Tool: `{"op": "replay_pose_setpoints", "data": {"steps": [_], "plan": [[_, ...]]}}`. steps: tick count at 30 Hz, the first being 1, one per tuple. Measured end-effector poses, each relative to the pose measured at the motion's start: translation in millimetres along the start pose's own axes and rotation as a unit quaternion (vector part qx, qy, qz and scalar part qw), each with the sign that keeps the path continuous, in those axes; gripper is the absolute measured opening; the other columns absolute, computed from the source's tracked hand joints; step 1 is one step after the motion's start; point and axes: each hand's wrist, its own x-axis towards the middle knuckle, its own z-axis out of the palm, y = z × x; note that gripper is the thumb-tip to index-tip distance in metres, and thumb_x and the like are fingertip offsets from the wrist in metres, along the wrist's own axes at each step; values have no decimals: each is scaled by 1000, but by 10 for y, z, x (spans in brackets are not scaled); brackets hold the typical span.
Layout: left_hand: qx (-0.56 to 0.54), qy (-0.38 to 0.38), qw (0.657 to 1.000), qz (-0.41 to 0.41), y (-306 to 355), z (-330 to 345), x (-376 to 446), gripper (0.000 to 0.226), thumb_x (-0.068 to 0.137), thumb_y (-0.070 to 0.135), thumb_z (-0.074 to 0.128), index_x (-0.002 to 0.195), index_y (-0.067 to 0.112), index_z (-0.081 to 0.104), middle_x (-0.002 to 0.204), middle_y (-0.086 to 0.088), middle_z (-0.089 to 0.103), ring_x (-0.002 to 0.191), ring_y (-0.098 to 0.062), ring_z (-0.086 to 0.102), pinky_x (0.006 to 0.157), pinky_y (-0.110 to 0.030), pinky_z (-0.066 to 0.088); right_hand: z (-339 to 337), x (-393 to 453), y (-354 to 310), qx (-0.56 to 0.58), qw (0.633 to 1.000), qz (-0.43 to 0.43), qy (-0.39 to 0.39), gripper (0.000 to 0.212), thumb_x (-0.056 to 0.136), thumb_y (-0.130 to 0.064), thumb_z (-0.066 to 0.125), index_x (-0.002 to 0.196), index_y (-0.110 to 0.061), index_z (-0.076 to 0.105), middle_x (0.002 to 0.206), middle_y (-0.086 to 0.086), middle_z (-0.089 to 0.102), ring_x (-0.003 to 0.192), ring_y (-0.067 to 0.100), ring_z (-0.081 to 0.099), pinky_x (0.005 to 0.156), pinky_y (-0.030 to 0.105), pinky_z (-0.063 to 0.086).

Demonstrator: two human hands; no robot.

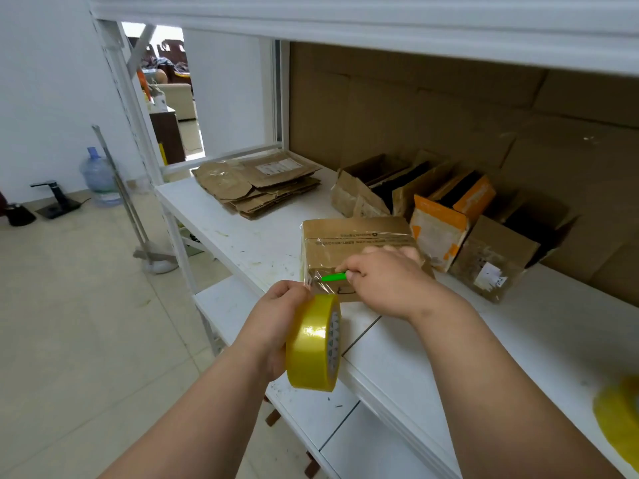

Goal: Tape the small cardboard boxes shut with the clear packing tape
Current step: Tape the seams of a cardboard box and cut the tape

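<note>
Right now you are partway through sealing one box, not finished with it. Your left hand (276, 316) curls its fingers around the roll of clear packing tape (314, 342), holding it just off the front edge of the shelf (242, 236), with a strip of tape stretched from the roll up to the near corner of the cardboard box (356, 236). Your right hand (387, 278) rests on the box top, its fingers pinching a small green tool (333, 277) whose tip meets the taut strip; it looks like a cutter, though you cannot make out a blade.

Judging from the glossy film already lying across the top of this box and down its near side, the strip is laid and the step in hand is severing it from the roll. After that the loose end probably needs pressing flat.

Much is left. Behind and to the right, several boxes stand with their flaps up: a group of open brown boxes (380, 181), an orange and white box (449, 216) and another brown box (498, 261) bearing a white label. Whether that last one is taped you cannot tell. A stack of flattened cartons (256, 184) lies further back on the left, unassembled. A second yellowish roll (619, 420) sits blurred at the far right edge of the shelf.
</note>
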Motion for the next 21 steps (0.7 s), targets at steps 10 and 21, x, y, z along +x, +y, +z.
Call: {"op": "replay_pose_setpoints", "data": {"steps": [10,21], "plan": [[13,9,1000,7,29,-1,24,9,91,21,66,98,15,65,96,-17,67,81,-33,63,76,-43,52,-89,102,-165,-30,998,3,-53,35,91,-17,37,108,-30,65,103,-6,65,101,20,56,104,47,23],[22,23,999,10,75,-12,47,8,93,23,65,88,17,65,102,-23,69,82,-34,64,77,-48,55,-106,125,-248,-43,999,-2,-33,28,83,-23,44,96,-27,68,88,-3,63,86,25,56,75,33,32]]}}
